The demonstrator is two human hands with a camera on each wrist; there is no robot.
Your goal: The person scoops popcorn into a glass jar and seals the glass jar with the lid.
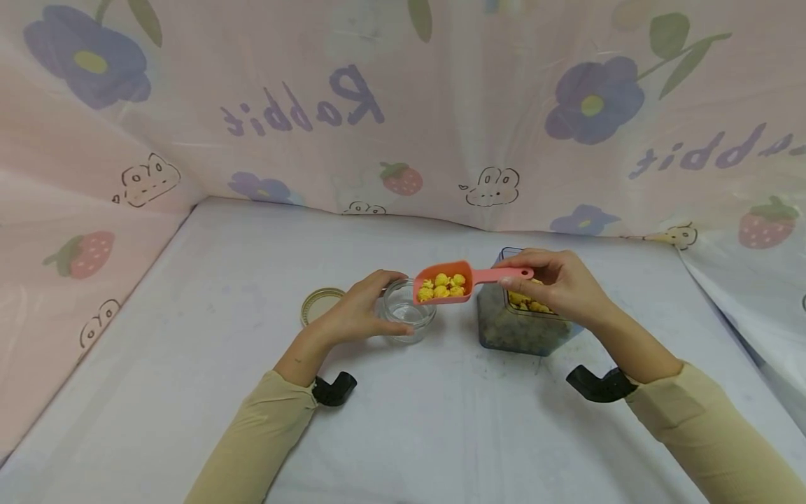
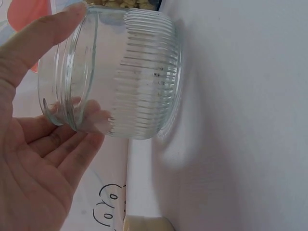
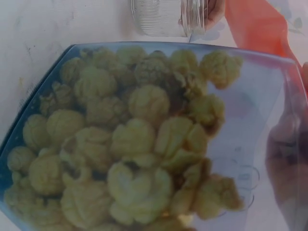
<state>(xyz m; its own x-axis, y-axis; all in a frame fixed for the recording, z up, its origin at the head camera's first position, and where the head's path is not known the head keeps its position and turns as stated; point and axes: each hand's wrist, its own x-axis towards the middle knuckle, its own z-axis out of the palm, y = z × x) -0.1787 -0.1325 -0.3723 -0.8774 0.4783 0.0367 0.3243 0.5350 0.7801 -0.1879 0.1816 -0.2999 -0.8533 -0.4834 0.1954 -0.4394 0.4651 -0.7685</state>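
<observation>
My left hand holds a clear glass jar on the table, thumb on one side and fingers on the other. Ribbing runs round the jar's lower wall, and no food shows inside. Between thumb and fingers, my right hand pinches the handle of a pink scoop. Several yellow popcorn balls lie in the scoop, whose front edge is over the right side of the jar's mouth. Below the right hand stands a bluish see-through container, with much popcorn visible through its wall.
A round lid with a gold rim lies left of the jar, partly behind the left hand. The white table meets a printed curtain at the back and sides. Black wrist pieces sit at both cuffs.
</observation>
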